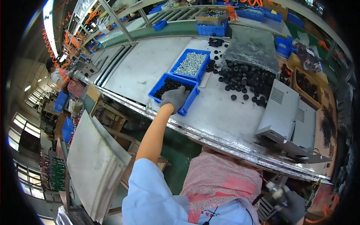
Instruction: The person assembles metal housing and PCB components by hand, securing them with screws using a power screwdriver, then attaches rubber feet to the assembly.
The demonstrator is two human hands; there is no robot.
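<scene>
My left hand, in a grey glove, reaches into a blue bin of small black parts that look like screws. Its fingers are bunched together at the right side of the pile, and their tips are hidden. Behind that bin stands a second blue bin full of silvery screws. Low at the right, beside my apron, my right hand is closed around a power screwdriver with a pale front end. A grey sheet-metal housing stands on the bench to the right.
Black round caps spill from a clear plastic bag across the bench. A cardboard box holds dark parts at the far right. Rollers cross the bench to the left. Pale boards lean below it. Another person is far left.
</scene>
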